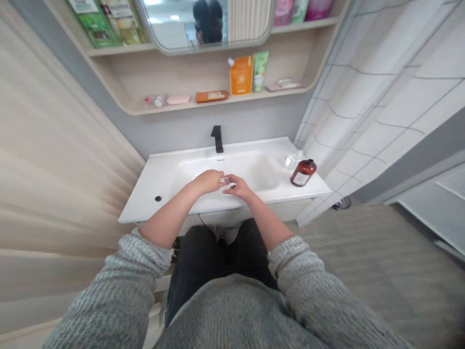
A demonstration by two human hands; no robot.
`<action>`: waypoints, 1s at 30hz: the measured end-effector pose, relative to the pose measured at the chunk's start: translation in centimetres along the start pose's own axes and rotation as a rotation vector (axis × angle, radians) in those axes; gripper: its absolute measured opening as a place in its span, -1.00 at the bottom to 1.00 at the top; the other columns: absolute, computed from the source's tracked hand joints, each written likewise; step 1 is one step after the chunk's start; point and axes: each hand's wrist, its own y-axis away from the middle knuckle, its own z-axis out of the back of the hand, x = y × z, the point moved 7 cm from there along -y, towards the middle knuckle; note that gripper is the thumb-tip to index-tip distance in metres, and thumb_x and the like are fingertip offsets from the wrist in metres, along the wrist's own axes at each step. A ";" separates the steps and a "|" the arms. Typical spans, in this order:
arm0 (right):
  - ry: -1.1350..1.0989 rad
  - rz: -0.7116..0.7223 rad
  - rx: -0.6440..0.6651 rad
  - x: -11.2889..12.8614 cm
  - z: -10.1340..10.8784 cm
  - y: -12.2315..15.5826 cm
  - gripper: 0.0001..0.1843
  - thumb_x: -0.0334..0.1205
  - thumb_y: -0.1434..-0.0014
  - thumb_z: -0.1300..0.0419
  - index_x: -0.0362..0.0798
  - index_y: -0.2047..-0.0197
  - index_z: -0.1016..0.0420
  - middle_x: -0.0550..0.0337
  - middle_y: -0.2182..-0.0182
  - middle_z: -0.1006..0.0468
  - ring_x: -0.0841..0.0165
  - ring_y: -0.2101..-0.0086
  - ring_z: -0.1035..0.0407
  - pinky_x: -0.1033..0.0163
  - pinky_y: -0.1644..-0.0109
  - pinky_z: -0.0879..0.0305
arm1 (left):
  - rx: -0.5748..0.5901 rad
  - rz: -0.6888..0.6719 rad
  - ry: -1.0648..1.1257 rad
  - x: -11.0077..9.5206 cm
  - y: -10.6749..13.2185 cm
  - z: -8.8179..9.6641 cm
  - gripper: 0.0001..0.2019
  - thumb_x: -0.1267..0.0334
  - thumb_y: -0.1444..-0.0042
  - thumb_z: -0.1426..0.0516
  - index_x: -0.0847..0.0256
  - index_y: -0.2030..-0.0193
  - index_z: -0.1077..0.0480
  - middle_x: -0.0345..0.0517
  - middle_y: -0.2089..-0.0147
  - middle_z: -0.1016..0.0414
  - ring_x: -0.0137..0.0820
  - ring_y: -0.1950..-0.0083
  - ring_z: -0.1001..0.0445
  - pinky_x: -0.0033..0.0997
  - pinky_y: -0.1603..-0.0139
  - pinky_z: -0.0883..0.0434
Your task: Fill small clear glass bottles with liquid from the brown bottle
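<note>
My left hand (209, 182) and my right hand (236, 186) meet above the front of a white washbasin (163, 186). Between their fingertips is a small transparent object (225, 182), too small to identify. The fingers of both hands close on it from either side. Each hand is nearest to the basin's bowl, and neither touches the ceramic. Beyond my hands, a matte black faucet (217, 138) rises from the basin's back edge.
A brown pump-less bottle (303, 173) and a transparent item (291, 160) stand on the basin's right deck. A black hole (158, 198) marks the left deck. Above, a shelf (196, 99) holds toiletries beneath a mirror (207, 24). Curtains and a tiled wall flank the basin.
</note>
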 end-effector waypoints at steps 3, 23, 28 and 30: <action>-0.074 -0.014 0.092 0.0 -0.3 0.0 -0.26 0.11 0.19 -0.68 0.04 -0.06 -0.72 0.13 0.13 -0.75 0.11 0.10 -0.61 0.04 -0.03 -0.57 | 0.022 -0.104 0.012 -0.1 0.5 -0.4 -0.72 0.11 -0.47 -0.20 0.17 -0.12 -0.65 0.13 -0.08 -0.76 -0.03 -0.12 -0.71 -0.20 -0.13 -0.52; -0.027 -0.111 -0.037 -3.8 0.5 -1.0 -0.46 0.24 -0.17 -0.47 0.06 -0.06 -0.72 0.09 0.07 -0.80 0.18 0.08 -0.61 0.17 0.08 -0.50 | -0.458 0.792 0.122 24.3 14.4 2.2 -0.65 -0.08 -0.50 -0.15 0.17 0.10 -0.53 0.02 0.15 -0.65 -0.04 -0.13 -0.62 -0.05 -0.24 -0.49; -0.039 -0.135 -0.056 -3.8 0.6 -1.0 -0.51 0.19 -0.16 -0.46 0.04 -0.01 -0.72 0.15 0.17 -0.78 0.28 0.23 -0.55 0.23 0.14 -0.43 | -0.467 0.842 0.180 29.9 17.2 1.6 -0.62 -0.15 -0.30 -0.28 0.11 0.32 -0.49 0.18 0.26 -0.60 0.16 -0.20 -0.62 0.21 -0.31 -0.46; -0.029 -0.140 -0.059 -3.7 0.6 -1.0 -0.53 0.18 -0.16 -0.46 0.04 -0.01 -0.72 0.16 0.18 -0.78 0.28 0.23 -0.55 0.23 0.13 -0.43 | -0.504 0.720 0.216 30.3 16.9 1.0 -0.60 -0.19 -0.25 -0.29 0.09 0.36 -0.46 0.18 0.31 -0.58 0.19 -0.15 -0.63 0.26 -0.27 -0.49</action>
